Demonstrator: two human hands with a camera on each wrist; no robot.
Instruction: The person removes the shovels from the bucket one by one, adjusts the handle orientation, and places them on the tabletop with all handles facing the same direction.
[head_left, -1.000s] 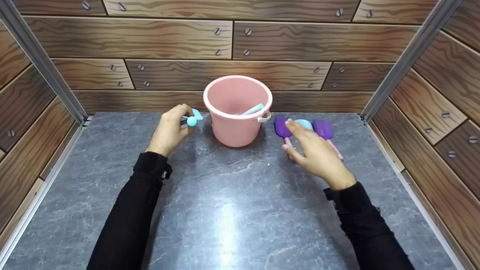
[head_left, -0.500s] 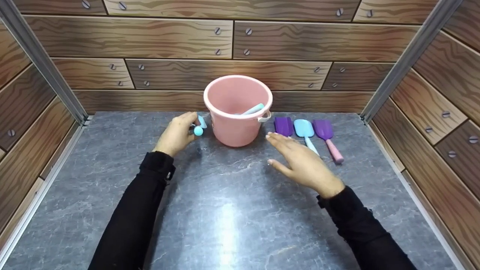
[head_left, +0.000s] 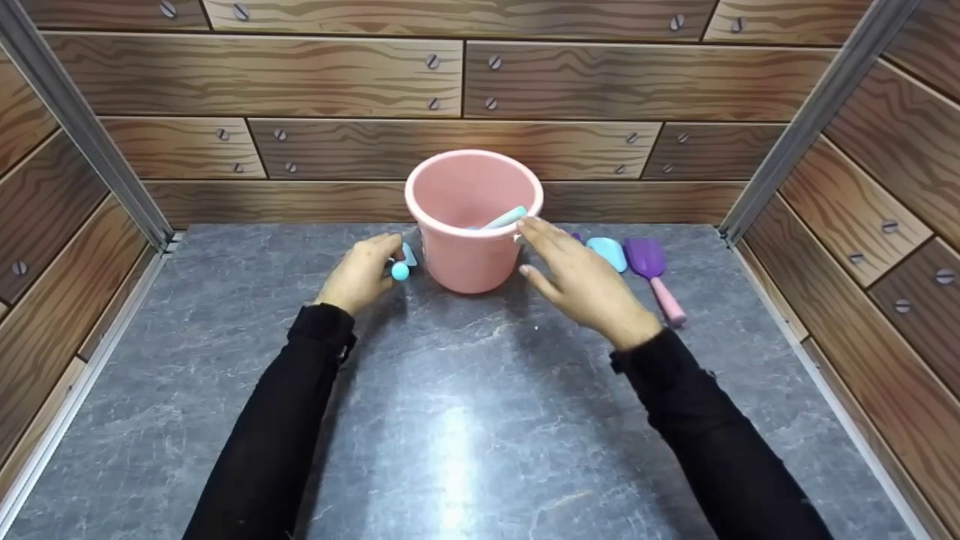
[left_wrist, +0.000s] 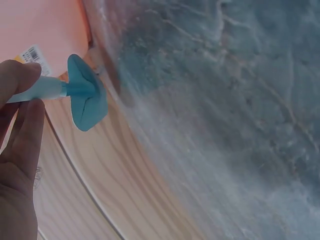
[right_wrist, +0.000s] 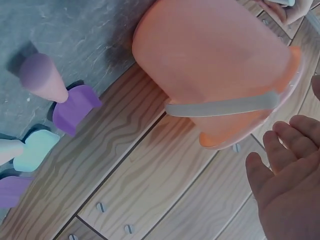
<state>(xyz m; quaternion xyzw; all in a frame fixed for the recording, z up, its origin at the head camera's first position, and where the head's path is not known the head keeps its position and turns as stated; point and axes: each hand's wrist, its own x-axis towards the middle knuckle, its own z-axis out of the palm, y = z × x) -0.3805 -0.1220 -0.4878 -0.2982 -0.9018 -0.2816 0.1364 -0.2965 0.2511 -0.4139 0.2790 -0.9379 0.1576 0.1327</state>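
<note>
My left hand (head_left: 358,276) pinches the handle of a light-blue toy shovel (left_wrist: 89,95) between thumb and fingers, with the blade pointing down in the left wrist view. It is just left of a pink bucket (head_left: 469,262). Inside the bucket leans a pale-blue handle (head_left: 505,218); the rest of that thing is hidden by the wall. My right hand (head_left: 585,281) is at the bucket's right side, fingers extended and holding nothing. Its fingertips overlap the rim in the head view; whether they touch it I cannot tell. A pale bucket handle (right_wrist: 225,106) hangs along the bucket's side.
Right of the bucket lie a purple shovel (head_left: 646,256) with a pink handle, a light-blue shovel (head_left: 606,253) and another purple shovel (right_wrist: 75,109), partly covered by my right hand in the head view. Wood-patterned walls (head_left: 352,150) enclose the grey tabletop (head_left: 420,375).
My right hand has moved left from over the shovels to the bucket's side. The left hand, still holding the light-blue shovel, has come slightly right and nearer to me.
</note>
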